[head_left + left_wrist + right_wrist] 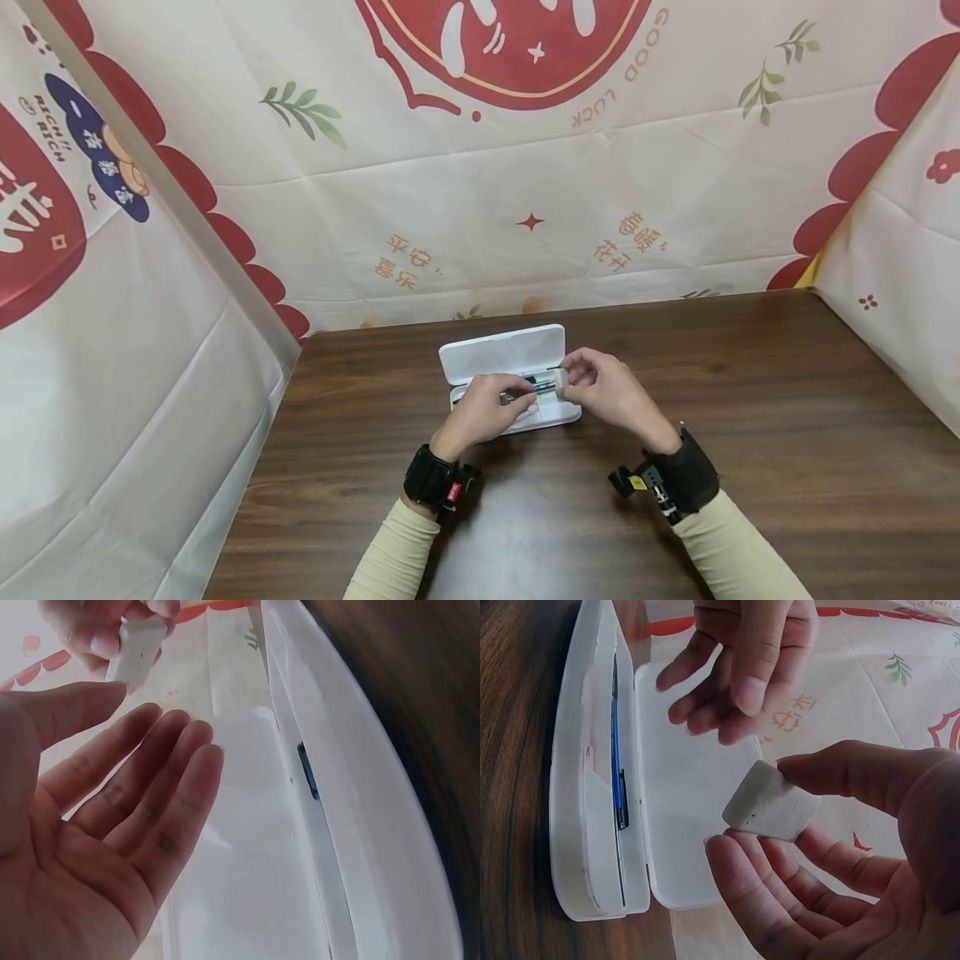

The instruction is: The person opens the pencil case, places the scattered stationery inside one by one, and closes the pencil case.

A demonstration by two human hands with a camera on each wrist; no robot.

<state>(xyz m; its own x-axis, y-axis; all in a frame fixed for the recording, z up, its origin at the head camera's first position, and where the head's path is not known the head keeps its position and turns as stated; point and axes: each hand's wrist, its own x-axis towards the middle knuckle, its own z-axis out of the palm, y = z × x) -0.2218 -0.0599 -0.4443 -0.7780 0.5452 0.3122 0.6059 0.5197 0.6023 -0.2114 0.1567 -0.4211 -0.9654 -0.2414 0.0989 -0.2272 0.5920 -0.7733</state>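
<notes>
A white pencil case (501,353) lies on the table with its lid raised. Over its right end my right hand (609,395) pinches a white block eraser (769,804) between thumb and fingers. Small dark specks mark the eraser's face in the right wrist view. My left hand (483,410) hovers over the left part of the case, thumb apart from its loosely bent fingers and nothing held, close to the eraser. Inside the case lie pens (542,386), one with a blue barrel (617,757); the left hand covers part of the contents in the head view.
The brown wooden table (750,417) extends on both sides of the case. A printed cloth (480,225) hangs along the table's back edge, with more cloth at the left and right. Black camera straps (429,479) sit around both wrists.
</notes>
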